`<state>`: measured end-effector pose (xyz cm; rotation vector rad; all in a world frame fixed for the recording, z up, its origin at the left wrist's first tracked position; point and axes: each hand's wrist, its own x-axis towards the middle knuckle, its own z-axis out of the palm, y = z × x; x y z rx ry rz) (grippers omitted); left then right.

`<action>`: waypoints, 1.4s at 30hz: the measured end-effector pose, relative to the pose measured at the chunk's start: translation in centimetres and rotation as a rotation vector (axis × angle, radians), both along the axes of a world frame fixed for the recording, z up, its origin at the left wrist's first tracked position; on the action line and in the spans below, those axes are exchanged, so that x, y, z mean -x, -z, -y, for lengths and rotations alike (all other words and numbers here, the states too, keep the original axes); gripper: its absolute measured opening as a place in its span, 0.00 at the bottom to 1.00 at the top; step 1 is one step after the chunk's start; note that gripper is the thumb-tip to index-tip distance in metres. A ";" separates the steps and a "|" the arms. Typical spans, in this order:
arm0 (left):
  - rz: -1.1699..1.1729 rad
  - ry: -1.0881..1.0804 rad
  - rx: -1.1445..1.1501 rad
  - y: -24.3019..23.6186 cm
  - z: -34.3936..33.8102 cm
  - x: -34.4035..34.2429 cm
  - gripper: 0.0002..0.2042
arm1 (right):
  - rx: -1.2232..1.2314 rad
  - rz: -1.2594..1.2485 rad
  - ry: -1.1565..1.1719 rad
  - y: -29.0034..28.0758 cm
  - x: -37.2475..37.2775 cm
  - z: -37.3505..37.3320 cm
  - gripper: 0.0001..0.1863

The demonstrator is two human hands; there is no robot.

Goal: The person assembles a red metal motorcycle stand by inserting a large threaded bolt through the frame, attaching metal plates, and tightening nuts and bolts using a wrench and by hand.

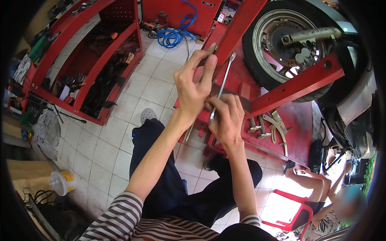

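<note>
My left hand (192, 86) is raised against the red steel upright (237, 30) of the lift. Its thumb and index finger close on a small dark metallic piece at the upright's edge, too small to make out. Lower and to the right, my right hand (227, 118) is wrapped around a long silver wrench (226, 74). The wrench slants up, one end near the upright and the other below my fingers. A red steel arm (295, 90) with holes reaches right from beside my right hand.
A motorcycle wheel (251, 52) stands on the red lift platform (277, 106), with metal fittings (275, 130) nearby. Left is a red tool cart (90, 66); a blue hose (171, 38) lies behind. A white bucket (62, 182) stands lower left. Another person sits on a red chair (281, 223).
</note>
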<state>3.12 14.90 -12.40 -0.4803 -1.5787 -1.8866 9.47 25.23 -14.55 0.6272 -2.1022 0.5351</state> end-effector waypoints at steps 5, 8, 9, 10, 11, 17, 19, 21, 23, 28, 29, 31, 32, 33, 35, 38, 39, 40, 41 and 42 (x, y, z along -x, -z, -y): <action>-0.015 -0.021 0.031 0.2 0.3 0.2 0.11 | 0.102 0.046 -0.006 1.2 0.0 -0.4 0.21; -0.005 -0.015 0.024 0.2 0.2 0.2 0.11 | 0.069 0.113 0.025 1.9 0.2 -0.5 0.23; 0.000 -0.013 0.022 0.3 0.2 0.1 0.11 | 0.027 0.118 0.049 1.9 0.2 -0.6 0.23; 0.003 -0.006 0.020 0.2 0.2 0.1 0.11 | -0.017 0.124 0.071 1.8 0.2 -0.7 0.23; 0.006 0.000 0.018 0.2 0.1 0.1 0.11 | -0.062 0.130 0.094 1.8 0.3 -0.8 0.24; 0.031 0.005 0.030 0.3 0.1 0.0 0.11 | -0.056 0.157 0.070 1.9 0.4 -0.6 0.26; 0.029 0.001 0.026 0.3 0.2 0.0 0.11 | -0.017 0.210 0.046 1.4 -0.2 -0.3 0.27; 0.024 -0.008 0.016 0.3 0.2 0.0 0.12 | 0.024 0.258 0.005 0.4 -0.8 0.0 0.27; 0.029 -0.005 0.023 0.2 0.2 0.0 0.12 | 0.076 0.278 -0.013 0.4 -1.0 -0.3 0.27; 0.025 -0.008 0.019 0.2 0.1 -0.1 0.12 | 0.259 0.330 -0.068 1.1 -1.3 -0.3 0.29; 0.029 -0.006 0.018 0.2 0.1 -0.1 0.12 | 0.287 0.317 -0.069 1.1 -1.4 -0.1 0.30; 0.031 -0.004 0.018 0.1 0.1 -0.1 0.12 | 0.331 0.281 -0.066 0.7 -1.6 0.1 0.31; 0.029 -0.003 0.018 0.1 0.1 -0.1 0.12 | 0.347 0.257 -0.062 0.4 -1.7 0.2 0.31; 0.028 -0.003 0.017 0.0 0.0 -0.1 0.12 | 0.362 0.233 -0.058 0.2 -1.7 0.3 0.32; 0.018 -0.006 0.016 0.1 0.0 -0.1 0.12 | 0.421 0.182 -0.003 0.2 -1.8 0.4 0.28; 0.021 -0.008 0.036 0.2 0.2 0.1 0.13 | 0.469 0.139 0.031 0.0 -1.9 -0.3 0.21; 0.025 -0.008 0.046 0.3 0.3 0.1 0.13 | 0.413 0.060 -0.024 0.0 -1.6 -0.9 0.18; 0.025 -0.014 0.040 0.2 0.2 0.1 0.13 | 0.419 0.025 -0.064 -0.7 -1.6 -1.2 0.15; 0.025 -0.020 0.033 0.0 0.1 0.0 0.13 | 0.426 -0.010 -0.104 -1.5 -1.5 -1.4 0.13; 0.024 -0.026 0.027 -0.1 0.0 -0.1 0.13 | 0.491 0.034 -0.096 -2.1 -1.4 -1.5 0.06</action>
